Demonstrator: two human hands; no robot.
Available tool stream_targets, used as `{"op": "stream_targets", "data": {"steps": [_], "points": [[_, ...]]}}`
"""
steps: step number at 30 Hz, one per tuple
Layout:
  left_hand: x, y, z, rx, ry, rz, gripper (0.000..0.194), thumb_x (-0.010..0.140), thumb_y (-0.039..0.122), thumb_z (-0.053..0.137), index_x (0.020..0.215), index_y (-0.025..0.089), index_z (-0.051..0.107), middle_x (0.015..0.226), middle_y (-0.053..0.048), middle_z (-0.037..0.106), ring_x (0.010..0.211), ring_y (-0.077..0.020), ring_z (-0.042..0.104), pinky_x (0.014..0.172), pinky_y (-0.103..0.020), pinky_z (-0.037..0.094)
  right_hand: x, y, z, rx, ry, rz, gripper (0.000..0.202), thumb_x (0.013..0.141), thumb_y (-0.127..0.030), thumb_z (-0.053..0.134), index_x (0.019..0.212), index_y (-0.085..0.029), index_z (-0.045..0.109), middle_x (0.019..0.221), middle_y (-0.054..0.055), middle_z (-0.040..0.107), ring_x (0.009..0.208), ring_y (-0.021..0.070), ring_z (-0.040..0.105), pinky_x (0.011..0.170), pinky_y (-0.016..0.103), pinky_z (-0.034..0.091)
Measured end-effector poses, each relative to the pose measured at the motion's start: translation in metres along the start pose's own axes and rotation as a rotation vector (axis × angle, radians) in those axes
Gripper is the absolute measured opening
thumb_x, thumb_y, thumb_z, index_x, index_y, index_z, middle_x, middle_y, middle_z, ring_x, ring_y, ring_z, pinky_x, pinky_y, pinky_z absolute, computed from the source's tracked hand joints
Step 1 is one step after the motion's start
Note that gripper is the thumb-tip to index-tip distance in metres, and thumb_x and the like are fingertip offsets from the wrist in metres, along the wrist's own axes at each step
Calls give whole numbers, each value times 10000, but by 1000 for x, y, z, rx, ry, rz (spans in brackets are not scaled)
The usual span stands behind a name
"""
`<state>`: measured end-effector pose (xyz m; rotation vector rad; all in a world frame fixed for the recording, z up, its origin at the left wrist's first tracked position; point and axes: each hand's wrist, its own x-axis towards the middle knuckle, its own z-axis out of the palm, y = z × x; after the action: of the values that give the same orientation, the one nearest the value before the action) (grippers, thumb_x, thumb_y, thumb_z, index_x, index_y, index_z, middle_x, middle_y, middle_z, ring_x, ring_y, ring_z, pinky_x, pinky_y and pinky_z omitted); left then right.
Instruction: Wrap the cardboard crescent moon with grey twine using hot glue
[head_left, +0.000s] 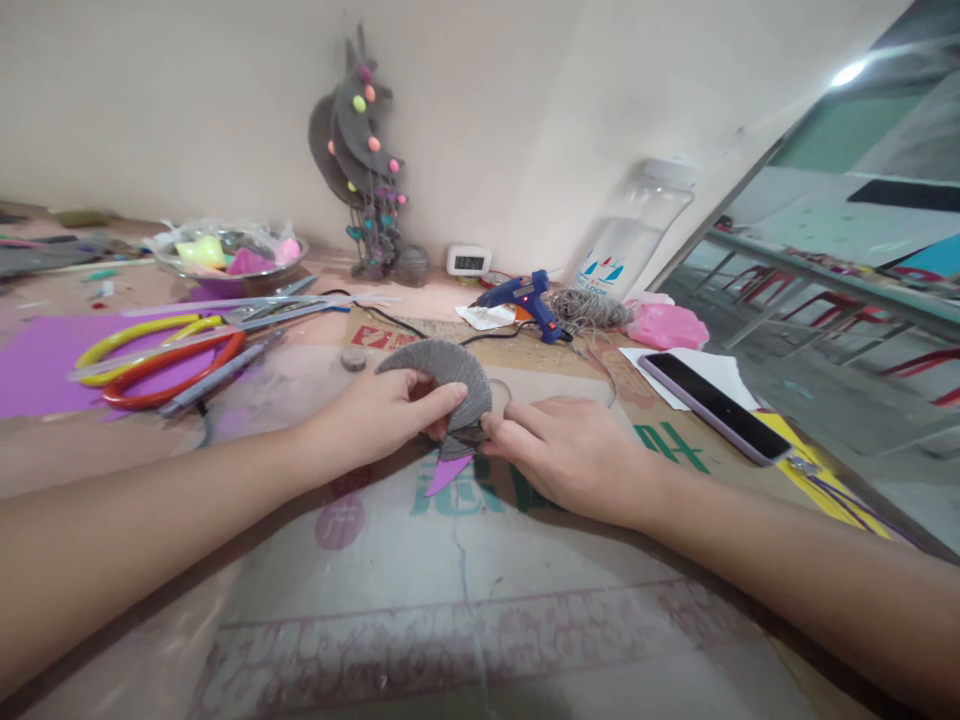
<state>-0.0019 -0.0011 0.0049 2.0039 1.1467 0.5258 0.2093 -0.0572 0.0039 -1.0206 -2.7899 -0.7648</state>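
A crescent moon shape wrapped in grey yarn is held above the cardboard mat in the middle. Its lower tip shows bare purple felt or foam. My left hand grips the crescent, thumb on its face and fingers behind. Close to the lower end, my right hand has its fingers pinched at the crescent's edge, on what seems to be the grey yarn. A thin loop of yarn rises by those fingers and a strand runs back toward the yarn heap.
Behind lie a blue glue gun, a small digital clock and a water bottle. Scissors and a bowl are at left, a phone at right. A finished-looking moon hanging leans on the wall.
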Motion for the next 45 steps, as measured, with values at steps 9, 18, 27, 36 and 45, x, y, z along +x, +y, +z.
{"op": "stream_targets", "data": {"steps": [9,18,27,36,45], "points": [[1,-2,1,-66,-13,8,464,817,556,430,593,185,593,607,1,637,589,-146,560,610,-247,403,1,0,3,197,183,113,250,949,-331,379,932,-142,541,681,7,604,558,107,522,506,244,304],[0,-1,1,-18,0,25,475,816,563,413,577,190,582,607,3,642,587,-149,558,620,-256,395,1,0,1,185,130,103,258,947,-329,381,932,-142,558,669,9,604,557,104,517,520,243,300],[0,-1,0,4,12,14,473,810,565,421,579,191,596,571,11,625,524,-136,521,578,-252,385,2,-1,1,144,62,92,279,948,-337,372,897,-154,577,675,7,582,559,108,492,509,263,251],[1,-1,0,-36,-16,-18,458,803,560,427,589,190,593,609,-2,650,565,-150,562,593,-254,406,3,1,-1,114,43,64,309,957,-323,339,821,-157,562,690,11,559,540,92,431,509,270,217],[3,-3,0,-108,-40,-14,436,803,539,443,591,189,592,637,-15,664,631,-164,596,662,-271,444,3,7,2,2,64,4,218,938,-255,364,931,-175,566,714,1,550,544,96,384,509,282,195]]}}
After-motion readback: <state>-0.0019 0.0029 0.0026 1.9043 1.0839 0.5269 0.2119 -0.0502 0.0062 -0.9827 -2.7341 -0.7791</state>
